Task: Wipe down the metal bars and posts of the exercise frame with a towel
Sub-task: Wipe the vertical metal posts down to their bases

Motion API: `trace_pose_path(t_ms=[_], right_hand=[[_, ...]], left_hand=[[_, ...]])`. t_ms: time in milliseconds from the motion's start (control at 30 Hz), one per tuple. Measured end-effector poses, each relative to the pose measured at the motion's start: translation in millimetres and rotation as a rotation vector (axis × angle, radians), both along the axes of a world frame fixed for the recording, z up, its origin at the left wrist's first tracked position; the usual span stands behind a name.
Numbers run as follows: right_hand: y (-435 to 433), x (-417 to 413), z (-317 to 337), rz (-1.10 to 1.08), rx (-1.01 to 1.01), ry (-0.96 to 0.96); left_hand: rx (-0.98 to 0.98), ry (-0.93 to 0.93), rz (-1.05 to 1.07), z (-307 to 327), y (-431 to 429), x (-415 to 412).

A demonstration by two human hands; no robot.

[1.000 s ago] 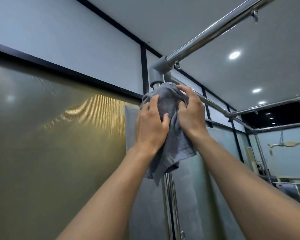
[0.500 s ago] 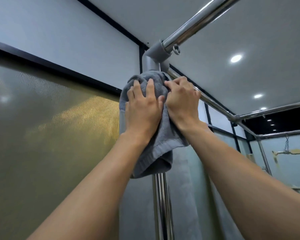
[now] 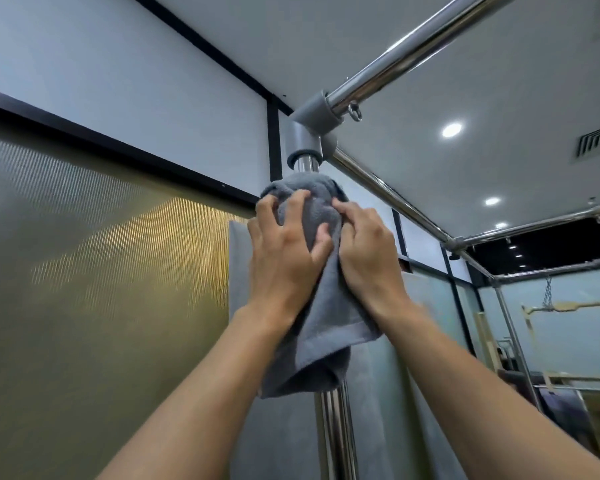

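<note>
A grey towel (image 3: 321, 306) is wrapped around the upright chrome post (image 3: 335, 434) of the exercise frame, bunched just below the grey corner joint (image 3: 307, 128) where the post meets the overhead bars. A short bare stretch of post shows between the top of the towel and the joint. The left hand (image 3: 284, 258) clasps the towel from the post's left side, fingers curled over the top of the cloth and thumb pressed across its front. The right hand (image 3: 366, 258) grips it from the post's right side, fingers bent into the fabric, so both hands are closed around towel and post together, close beside each other with only a fold of cloth between them. The towel's loose end hangs down below the wrists, draped against the post, and below that hem the bare chrome continues downward. From the joint one shiny bar (image 3: 413, 53) runs up and to the right, and a second bar (image 3: 392, 195) runs away to a further joint. Left of the post stands a frosted, ribbed glass panel (image 3: 101, 271) with a black frame strip along its top
</note>
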State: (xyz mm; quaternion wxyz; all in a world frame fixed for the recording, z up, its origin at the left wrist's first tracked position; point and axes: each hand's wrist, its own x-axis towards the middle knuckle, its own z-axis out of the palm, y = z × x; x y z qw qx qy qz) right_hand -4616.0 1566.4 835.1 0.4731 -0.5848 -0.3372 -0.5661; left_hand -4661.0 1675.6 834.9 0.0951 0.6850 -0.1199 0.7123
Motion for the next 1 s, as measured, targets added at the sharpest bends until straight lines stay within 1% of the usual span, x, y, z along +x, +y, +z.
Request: trace_pose_path(t_ms=[67, 133, 167, 200, 233, 300, 333, 400, 467, 533, 600, 633, 733, 800, 867, 933, 1000], right_hand=[[5, -14, -5, -0.093, -0.010, -0.035], [9, -27, 16, -0.203, -0.023, -0.080], [11, -28, 24, -0.226, -0.035, -0.106], [11, -27, 29, -0.223, -0.047, -0.141], [11, -23, 31, -0.181, -0.042, -0.173], [5, -7, 18, -0.059, 0.040, -0.178], [2, 0, 7, -0.026, 0.072, -0.143], [-5, 5, -14, -0.008, 0.051, -0.042], [-7, -2, -15, -0.016, -0.004, 0.052], [-3, -20, 6, -0.062, -0.055, 0.088], [7, -35, 30, -0.162, -0.099, 0.101], [14, -38, 37, -0.205, -0.111, 0.095], [24, -34, 26, -0.222, -0.076, 0.054], [23, -26, -3, -0.214, -0.037, 0.029], [21, -20, -27, -0.198, -0.030, 0.023], [20, -17, -22, -0.140, -0.002, 0.033], [19, -16, 3, -0.136, 0.018, 0.046]], left_hand=[[-0.111, 0.025, -0.150, 8, -3, -3], [-0.261, 0.066, -0.286, 13, -7, -5], [-0.320, 0.096, -0.333, 11, -9, -6], [-0.339, 0.104, -0.353, 5, -9, -7], [-0.310, 0.090, -0.332, -2, -8, -6], [-0.162, 0.019, -0.167, -17, -7, -5], [-0.064, -0.030, -0.054, -21, -6, -3], [0.083, -0.101, 0.104, -16, -5, 0], [0.100, -0.071, 0.105, 1, -3, -1], [0.025, 0.008, 0.004, 22, 0, -2], [-0.074, 0.096, -0.121, 42, 4, -5], [-0.106, 0.132, -0.151, 47, 7, -7], [-0.082, 0.185, -0.107, 29, 12, -15], [0.009, 0.187, -0.027, -2, 14, -19], [0.088, 0.146, 0.081, -21, 20, -25], [0.156, 0.091, 0.145, -11, 26, -28], [0.182, 0.094, 0.159, 12, 24, -27]])
